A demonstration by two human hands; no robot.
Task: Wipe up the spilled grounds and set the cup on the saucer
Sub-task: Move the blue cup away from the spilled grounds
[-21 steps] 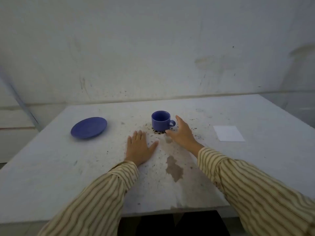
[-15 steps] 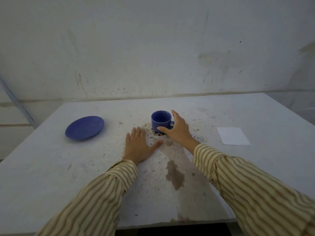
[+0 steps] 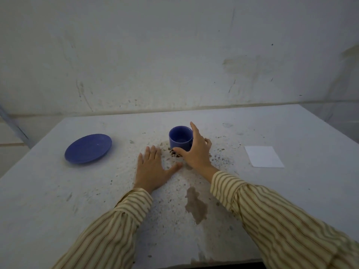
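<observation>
A blue cup (image 3: 179,138) stands upright on the white table (image 3: 291,191), a little beyond its middle. My right hand (image 3: 196,151) wraps around the cup's right side, thumb at the front and fingers behind, hiding the handle. Dark coffee grounds (image 3: 174,153) lie in a small heap at the cup's foot, with specks scattered around. My left hand (image 3: 152,169) rests flat on the table, fingers spread, just left of the grounds. The blue saucer (image 3: 88,148) sits bare at the far left.
A white paper napkin (image 3: 263,156) lies flat at the right. A brownish wet stain (image 3: 196,205) marks the table nearer to me. A scuffed white wall rises right behind the table.
My right hand has moved from beside the handle onto the cup and closed around it. The left hand has stayed flat on the table.
</observation>
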